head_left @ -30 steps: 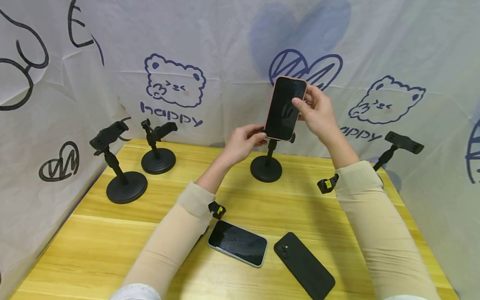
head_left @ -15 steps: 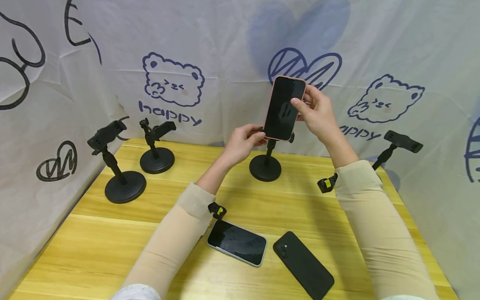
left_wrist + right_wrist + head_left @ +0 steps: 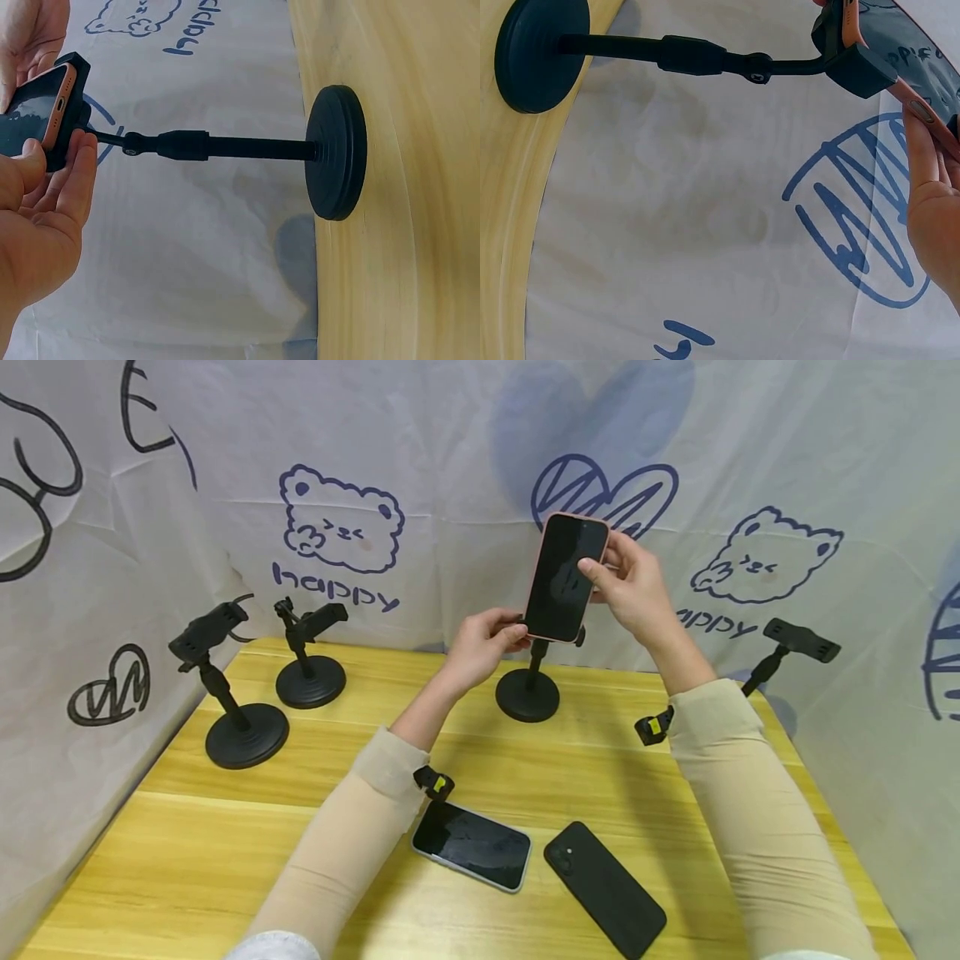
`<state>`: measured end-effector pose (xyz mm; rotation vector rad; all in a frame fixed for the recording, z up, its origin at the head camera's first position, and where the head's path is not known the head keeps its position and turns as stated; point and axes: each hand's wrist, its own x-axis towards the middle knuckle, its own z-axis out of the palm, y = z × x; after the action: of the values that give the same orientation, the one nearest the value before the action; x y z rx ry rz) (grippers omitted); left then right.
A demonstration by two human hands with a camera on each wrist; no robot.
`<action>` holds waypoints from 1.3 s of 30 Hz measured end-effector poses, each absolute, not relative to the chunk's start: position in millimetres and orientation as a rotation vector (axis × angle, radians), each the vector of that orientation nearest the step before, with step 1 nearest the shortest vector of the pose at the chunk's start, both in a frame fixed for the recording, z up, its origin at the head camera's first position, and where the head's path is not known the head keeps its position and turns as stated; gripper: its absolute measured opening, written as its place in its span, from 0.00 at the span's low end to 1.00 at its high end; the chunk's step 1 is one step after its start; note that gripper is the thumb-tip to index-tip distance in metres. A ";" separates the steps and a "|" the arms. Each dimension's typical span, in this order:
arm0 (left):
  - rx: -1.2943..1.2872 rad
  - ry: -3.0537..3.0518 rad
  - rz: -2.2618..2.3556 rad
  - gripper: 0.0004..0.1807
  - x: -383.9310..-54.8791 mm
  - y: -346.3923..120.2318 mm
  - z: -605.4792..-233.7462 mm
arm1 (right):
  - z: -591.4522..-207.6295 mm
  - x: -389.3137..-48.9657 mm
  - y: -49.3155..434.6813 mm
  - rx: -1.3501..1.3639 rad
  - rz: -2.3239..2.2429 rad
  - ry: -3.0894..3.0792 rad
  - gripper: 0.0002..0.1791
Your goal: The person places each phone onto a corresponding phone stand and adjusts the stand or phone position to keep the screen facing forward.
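Left hand (image 3: pixel 482 648) pinches phone (image 3: pixel 561 589) and clamp (image 3: pixel 861 71) together; right hand (image 3: pixel 637 587) pinches phone's side. Step, apparently: seating phone. Next calls for checking clamp's hold before release.

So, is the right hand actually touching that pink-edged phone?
Touching. The head view shows the right hand gripping the pink-edged phone, thumb over its front, fingers behind its side.

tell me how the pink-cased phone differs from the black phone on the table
The pink-cased phone is raised at a stand; the black phone lies flat on the table. The pink-cased phone shows its dark screen, the black phone its back. Both have rounded corners.
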<state>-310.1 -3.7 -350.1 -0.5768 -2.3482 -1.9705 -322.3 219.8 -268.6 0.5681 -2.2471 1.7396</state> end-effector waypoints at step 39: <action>-0.546 -2.272 -2.099 0.18 -310.1 -3.8 -353.7 | -272.3 -319.7 219.3 0.558 1.723 -2.304 0.22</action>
<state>-310.1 -3.8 -353.7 -0.5464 -2.2722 -2.0989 -319.7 219.3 -272.3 0.5583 -2.3039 1.7230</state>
